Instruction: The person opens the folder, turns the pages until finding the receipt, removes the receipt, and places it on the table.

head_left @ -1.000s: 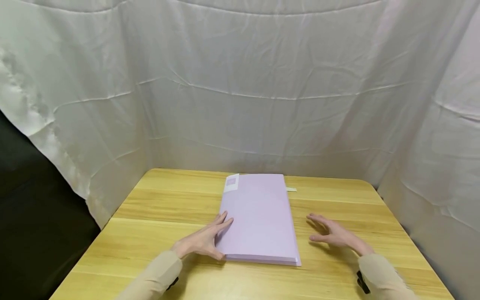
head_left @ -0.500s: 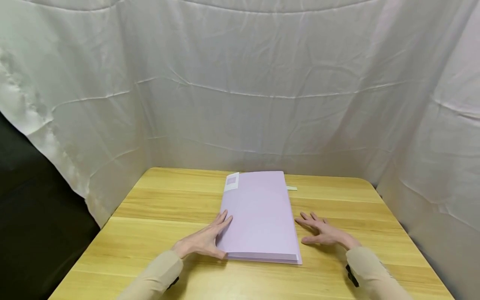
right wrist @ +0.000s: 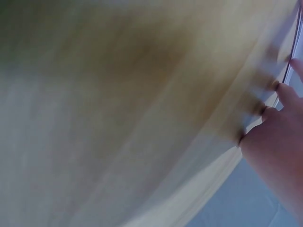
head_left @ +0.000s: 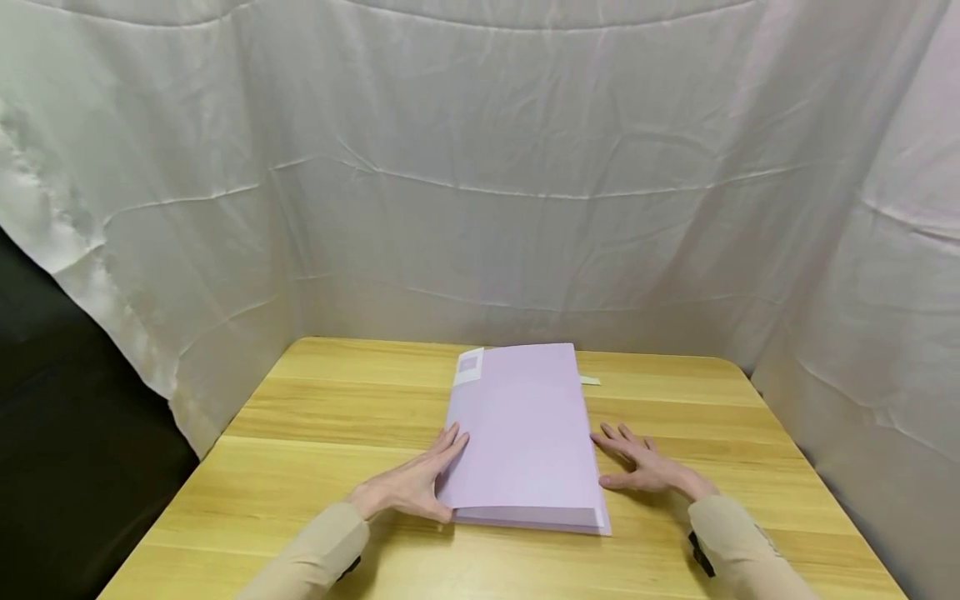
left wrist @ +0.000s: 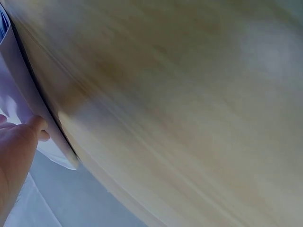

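Note:
A closed light-purple file folder (head_left: 521, 425) lies flat on the wooden table, with a white label (head_left: 469, 366) at its upper left corner. My left hand (head_left: 412, 486) rests against the folder's left side, thumb near the front corner and outstretched fingers over the cover's edge. In the left wrist view, that hand (left wrist: 16, 146) touches the folder's spine (left wrist: 35, 90). Fingers spread, my right hand (head_left: 645, 467) lies by the folder's right edge, its fingertips at that edge. The right wrist view shows this hand (right wrist: 279, 127) beside the thin folder edge (right wrist: 294, 47).
A small pale strip (head_left: 590, 381) sticks out past the folder's right side near the back. Grey-white curtains (head_left: 525, 208) hang behind and beside the table (head_left: 315, 467). Dark material (head_left: 67, 433) shows at far left.
My right hand has come left to the folder's right edge. The folder has shifted slightly right, and the left hand has moved a little with it.

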